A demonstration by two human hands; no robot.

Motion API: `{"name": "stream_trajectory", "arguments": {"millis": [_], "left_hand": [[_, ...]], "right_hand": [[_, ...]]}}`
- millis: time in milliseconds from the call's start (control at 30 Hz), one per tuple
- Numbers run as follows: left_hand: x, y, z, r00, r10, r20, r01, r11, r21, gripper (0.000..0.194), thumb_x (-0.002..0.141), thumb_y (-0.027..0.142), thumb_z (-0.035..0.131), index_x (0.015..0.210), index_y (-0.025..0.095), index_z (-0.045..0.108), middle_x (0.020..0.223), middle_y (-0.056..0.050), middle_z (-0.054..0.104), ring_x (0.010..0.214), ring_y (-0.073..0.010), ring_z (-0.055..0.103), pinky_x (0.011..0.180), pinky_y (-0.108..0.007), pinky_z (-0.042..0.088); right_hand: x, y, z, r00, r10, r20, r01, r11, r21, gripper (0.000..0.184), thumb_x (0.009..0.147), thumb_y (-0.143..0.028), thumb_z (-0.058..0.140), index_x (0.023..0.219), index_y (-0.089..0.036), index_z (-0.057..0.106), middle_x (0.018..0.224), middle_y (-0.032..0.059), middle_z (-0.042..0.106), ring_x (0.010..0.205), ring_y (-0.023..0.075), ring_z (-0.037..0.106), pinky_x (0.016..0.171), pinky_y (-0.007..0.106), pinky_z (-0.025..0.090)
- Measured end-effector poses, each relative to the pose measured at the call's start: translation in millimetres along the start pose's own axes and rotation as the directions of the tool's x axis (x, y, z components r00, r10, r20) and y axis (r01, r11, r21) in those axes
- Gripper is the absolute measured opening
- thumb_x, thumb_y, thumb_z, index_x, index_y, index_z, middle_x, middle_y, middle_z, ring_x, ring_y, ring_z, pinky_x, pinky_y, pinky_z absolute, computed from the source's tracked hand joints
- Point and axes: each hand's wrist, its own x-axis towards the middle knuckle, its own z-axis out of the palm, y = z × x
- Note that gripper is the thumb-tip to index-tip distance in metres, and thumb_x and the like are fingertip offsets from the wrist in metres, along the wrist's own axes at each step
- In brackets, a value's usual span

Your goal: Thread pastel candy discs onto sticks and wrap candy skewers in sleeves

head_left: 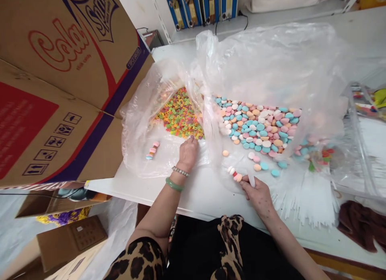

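The right hand (261, 196) pinches a short row of white, red and orange candies (234, 174) above the white table (197, 197), apparently to leave its far end free. The left hand's (188, 154) bunched fingertips meet small multicoloured candy rings (181, 113), perhaps spread within easy reach; whether they grip one, I cannot tell

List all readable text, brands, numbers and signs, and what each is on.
"Cola": large cardboard box
"stick candy": same box, under "Cola"
"Sprit", ending unclear: same box, top
Five framed handling icons, one with two up arrows: same box
Too small or blurred: print on the purple band, lower brown box, blue boxes.
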Motion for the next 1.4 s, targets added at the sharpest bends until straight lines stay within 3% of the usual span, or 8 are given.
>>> {"name": "stream_trajectory", "arguments": {"millis": [200, 400, 533, 667, 833, 1000, 1200, 1400], "left_hand": [[-3, 2, 3.6, 0.987, 0.127, 0.095, -0.129, 0.992, 0.011, 0.031, 0.088, 0.005, 0.038, 0.108, 0.013, 0.060, 0.114, -0.020, 0.061, 0.100, -0.0224, 0.062, 0.083, -0.030, 0.045], [-11, 4, -8.8, 0.993, -0.119, -0.022, 0.101, 0.917, -0.386, 0.018, 0.091, 0.021, 0.043, 0.089, 0.016, 0.061, 0.088, -0.010, 0.065, 0.081, -0.0188, 0.061, 0.072, -0.029, 0.045], [-44, 31, -26.7, 0.961, -0.001, 0.277, 0.269, 0.250, -0.930, 0.020, 0.084, 0.037, 0.058, 0.089, 0.018, 0.060, 0.074, -0.001, 0.060, 0.056, -0.0106, 0.053, 0.054, -0.024, 0.041], [-73, 59, -34.4, 0.878, 0.237, 0.415, 0.459, -0.176, -0.871, 0.026, 0.076, 0.038, 0.070, 0.088, 0.015, 0.064, 0.066, 0.001, 0.059, 0.052, -0.0081, 0.052, 0.052, -0.022, 0.040], [-79, 72, -26.4, 0.847, 0.277, 0.453, 0.507, -0.168, -0.846, 0.025, 0.073, 0.036, 0.073, 0.084, 0.015, 0.067, 0.060, 0.001, 0.059, 0.049, -0.0081, 0.052, 0.050, -0.021, 0.041], [-84, 80, -20.9, 0.884, 0.161, 0.438, 0.437, 0.048, -0.898, 0.025, 0.074, 0.036, 0.072, 0.084, 0.014, 0.070, 0.054, 0.000, 0.059, 0.049, -0.0101, 0.053, 0.051, -0.023, 0.043], [-85, 77, -26.7, 0.813, 0.254, 0.524, 0.560, -0.097, -0.822, 0.038, 0.075, 0.043, 0.069, 0.095, 0.011, 0.070, 0.071, -0.007, 0.068, 0.062, -0.0147, 0.063, 0.064, -0.029, 0.052], [-89, 86, -14.2, 0.841, 0.191, 0.505, 0.527, -0.081, -0.846, 0.031, 0.073, 0.044, 0.071, 0.072, 0.014, 0.064, 0.056, -0.002, 0.061, 0.046, -0.0103, 0.054, 0.048, -0.024, 0.043]], "right_hand": [[2, 4, 0, 1.000, 0.004, -0.008, -0.003, 1.000, 0.025, 0.024, 0.073, -0.043, 0.062, 0.079, -0.020, 0.068, 0.053, -0.0056, 0.048, 0.047, 0.0129, 0.042, 0.045, 0.025, 0.036], [-7, -11, -4, 1.000, -0.028, -0.010, 0.029, 0.999, 0.024, 0.021, 0.074, -0.040, 0.061, 0.076, -0.020, 0.065, 0.053, -0.0053, 0.048, 0.046, 0.0125, 0.043, 0.048, 0.025, 0.037], [-16, -23, 0, 0.972, -0.231, -0.036, 0.226, 0.969, -0.097, 0.023, 0.079, -0.042, 0.059, 0.073, -0.020, 0.065, 0.057, -0.0023, 0.053, 0.052, 0.0150, 0.048, 0.054, 0.027, 0.039], [-19, -25, 4, 0.895, -0.445, -0.032, 0.416, 0.859, -0.298, 0.025, 0.087, -0.042, 0.054, 0.077, -0.023, 0.067, 0.069, 0.0014, 0.061, 0.066, 0.0187, 0.056, 0.064, 0.028, 0.042], [-21, -17, -1, 0.878, -0.480, -0.002, 0.440, 0.806, -0.396, 0.025, 0.092, -0.040, 0.050, 0.084, -0.025, 0.068, 0.075, 0.0031, 0.064, 0.070, 0.0202, 0.058, 0.067, 0.029, 0.044], [-23, -11, -1, 0.836, -0.547, 0.040, 0.510, 0.748, -0.425, 0.023, 0.093, -0.027, 0.045, 0.095, -0.022, 0.068, 0.089, 0.0054, 0.068, 0.083, 0.0214, 0.063, 0.072, 0.029, 0.044], [-16, -9, -1, 0.907, -0.421, -0.027, 0.388, 0.858, -0.338, 0.023, 0.089, -0.035, 0.051, 0.076, -0.022, 0.065, 0.069, 0.0010, 0.062, 0.065, 0.0183, 0.057, 0.062, 0.028, 0.041], [-16, -9, 5, 0.902, -0.432, -0.019, 0.408, 0.863, -0.297, 0.023, 0.089, -0.038, 0.052, 0.079, -0.023, 0.067, 0.072, 0.0009, 0.063, 0.068, 0.0187, 0.058, 0.065, 0.028, 0.042]]}}
